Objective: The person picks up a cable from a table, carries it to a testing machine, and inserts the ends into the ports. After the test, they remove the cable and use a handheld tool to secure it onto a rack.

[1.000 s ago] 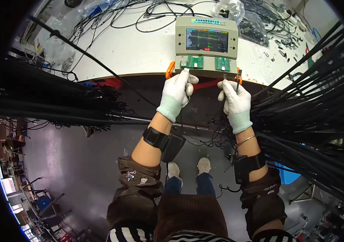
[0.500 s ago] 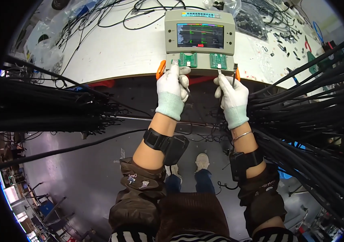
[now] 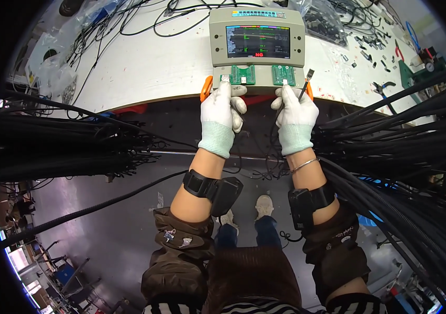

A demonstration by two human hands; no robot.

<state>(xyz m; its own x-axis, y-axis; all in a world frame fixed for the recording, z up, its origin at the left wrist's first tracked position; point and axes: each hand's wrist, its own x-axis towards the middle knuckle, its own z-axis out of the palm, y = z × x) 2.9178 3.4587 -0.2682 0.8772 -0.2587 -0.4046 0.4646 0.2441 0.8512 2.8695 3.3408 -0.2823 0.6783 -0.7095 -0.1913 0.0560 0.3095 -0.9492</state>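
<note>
A grey tester with a lit screen stands at the table's front edge, two green circuit boards on its lower ledge. My gloved left hand is closed in a pinch on a silvery cable plug beside the left board; its fingers partly hide the contact. In my gloved right hand, thumb and fingertips pinch a pale cable plug at the front of the right board. A second, black cable plug sticks up past the right hand's fingers. How far either pinched plug is seated cannot be seen.
Thick bundles of black cables hang at the left and right. Loose black cables lie on the white table, with small black parts, pliers and plastic bags at its sides. Orange handles flank the tester.
My right hand has moved slightly left and forward, bringing its pale plug up against the right board. The black plug beside it now leans right. My left hand has stayed at its board.
</note>
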